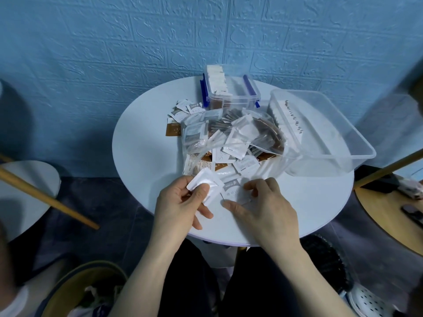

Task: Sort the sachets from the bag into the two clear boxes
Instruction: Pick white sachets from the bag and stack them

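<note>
The left hand pinches a white sachet between thumb and curled fingers, just above the near part of the round white table. The sachet's long axis runs diagonally, from upper left down toward lower right. The right hand rests on the tabletop with thumb and forefinger closing on another flat white sachet lying there. Beyond the hands, the clear plastic bag lies open toward them, with white and brown sachets spilling out. Behind it stands a small clear box with blue latches; to its right a larger clear box sits tilted. The wall is blue embossed brick pattern.
</note>
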{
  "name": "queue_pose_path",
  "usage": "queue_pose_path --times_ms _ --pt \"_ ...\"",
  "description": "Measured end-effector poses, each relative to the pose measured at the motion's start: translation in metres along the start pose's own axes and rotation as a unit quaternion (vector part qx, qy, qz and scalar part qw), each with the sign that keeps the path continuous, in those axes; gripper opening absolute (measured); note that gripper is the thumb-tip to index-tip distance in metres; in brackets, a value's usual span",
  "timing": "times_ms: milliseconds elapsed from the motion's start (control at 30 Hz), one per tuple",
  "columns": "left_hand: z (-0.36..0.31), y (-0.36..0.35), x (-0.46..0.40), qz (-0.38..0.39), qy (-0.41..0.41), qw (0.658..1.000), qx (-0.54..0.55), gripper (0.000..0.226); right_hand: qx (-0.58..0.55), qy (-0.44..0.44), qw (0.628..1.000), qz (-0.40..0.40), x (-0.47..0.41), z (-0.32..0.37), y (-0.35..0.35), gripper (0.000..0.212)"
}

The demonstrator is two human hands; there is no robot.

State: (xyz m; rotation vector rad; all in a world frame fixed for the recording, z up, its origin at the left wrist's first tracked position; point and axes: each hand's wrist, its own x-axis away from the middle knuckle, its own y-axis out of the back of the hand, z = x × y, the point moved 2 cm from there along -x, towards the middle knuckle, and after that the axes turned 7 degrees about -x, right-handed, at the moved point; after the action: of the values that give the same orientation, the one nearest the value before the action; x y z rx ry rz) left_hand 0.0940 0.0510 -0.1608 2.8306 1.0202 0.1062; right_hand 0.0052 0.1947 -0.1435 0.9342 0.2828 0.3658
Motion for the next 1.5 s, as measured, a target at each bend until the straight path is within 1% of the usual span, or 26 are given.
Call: queue_pose_path --times_ms 100,233,333,367,433,467,567,600,667,733,833,933,1067,1100,1167,1233,1267,1300,1333,1367,1400,1433,1500 --pt "-0.002 0.0 0.0 0.024 0.012 1.0 0.01 0.008 -0.02 -0.007 1.0 0.001 0.0 0.0 0.001 0.058" --pt "-0.003 0.003 -0.001 0.034 0.015 0.999 0.013 0.009 -0.061 -0.014 0.998 0.007 -0.002 0.0 0.002 0.052" --pt "-0.004 0.005 -0.001 0.048 0.021 0.999 0.006 0.014 -0.142 -0.009 0.99 0.005 -0.002 -0.003 0.0 0.041" --pt "-0.005 0.006 -0.001 0.056 0.022 0.998 0.007 0.017 -0.193 -0.007 0.981 0.002 -0.003 -0.005 0.0 0.036" --pt "-0.006 0.007 0.0 0.071 0.022 0.997 0.013 0.023 -0.308 0.003 0.951 -0.008 -0.004 -0.009 0.002 0.026" --pt "-0.006 0.007 0.0 0.08 0.023 0.996 0.016 0.026 -0.348 0.013 0.937 -0.017 -0.003 -0.011 0.004 0.024" --pt "-0.005 0.008 0.0 0.103 0.022 0.994 0.023 0.033 -0.39 0.054 0.918 -0.057 -0.001 -0.015 0.009 0.021" --pt "-0.005 0.008 0.0 0.108 0.02 0.994 0.026 0.034 -0.385 0.078 0.917 -0.071 0.0 -0.014 0.011 0.021" --pt "-0.004 0.008 0.0 0.119 0.015 0.992 0.033 0.034 -0.346 0.155 0.92 -0.103 0.004 -0.01 0.013 0.023" --pt "-0.005 0.009 0.0 0.127 0.012 0.991 0.036 0.033 -0.293 0.237 0.918 -0.121 0.008 -0.007 0.012 0.012" --pt "-0.004 0.01 0.001 0.148 0.014 0.988 0.032 0.033 -0.245 0.307 0.914 -0.096 0.011 -0.01 0.003 0.008" --pt "-0.005 0.011 0.004 0.167 0.005 0.985 0.031 0.034 -0.223 0.333 0.913 -0.072 0.01 -0.015 -0.001 0.007" --pt "-0.005 0.011 0.003 0.166 0.004 0.985 0.04 0.027 -0.188 0.351 0.914 -0.074 0.007 -0.013 -0.002 0.013" --pt "-0.005 0.01 0.003 0.162 0.008 0.986 0.039 0.028 -0.179 0.353 0.915 -0.072 0.007 -0.011 -0.002 0.014" --pt "-0.003 0.005 0.004 0.132 0.011 0.991 0.029 0.029 -0.165 0.351 0.92 -0.058 0.006 -0.008 -0.002 0.013" --pt "-0.002 0.002 0.004 0.075 -0.002 0.997 0.011 0.023 -0.151 0.347 0.925 -0.041 0.003 -0.006 0.0 0.013" --pt "-0.003 0.002 0.004 0.036 -0.025 0.999 -0.012 0.019 -0.146 0.34 0.928 -0.032 0.001 -0.005 0.002 0.016" --pt "-0.005 0.003 0.002 -0.013 -0.066 0.995 -0.069 0.013 -0.144 0.33 0.933 -0.025 -0.001 -0.004 0.005 0.02" --pt "-0.009 0.006 0.0 -0.066 -0.118 0.978 -0.156 0.008 -0.141 0.318 0.937 -0.019 -0.004 -0.003 0.009 0.025" --pt "-0.016 0.008 -0.002 -0.112 -0.169 0.947 -0.249 0.008 -0.135 0.309 0.941 -0.015 -0.007 -0.002 0.013 0.028" --pt "-0.023 0.009 -0.005 -0.138 -0.213 0.913 -0.319 0.011 -0.124 0.302 0.945 -0.009 -0.011 -0.001 0.016 0.029" --pt "-0.03 0.009 -0.009 -0.145 -0.248 0.888 -0.358 0.016 -0.109 0.299 0.948 -0.005 -0.014 0.0 0.02 0.027" --pt "-0.04 0.008 -0.019 -0.138 -0.312 0.853 -0.396 0.017 -0.079 0.294 0.952 -0.003 -0.019 0.0 0.025 0.025"
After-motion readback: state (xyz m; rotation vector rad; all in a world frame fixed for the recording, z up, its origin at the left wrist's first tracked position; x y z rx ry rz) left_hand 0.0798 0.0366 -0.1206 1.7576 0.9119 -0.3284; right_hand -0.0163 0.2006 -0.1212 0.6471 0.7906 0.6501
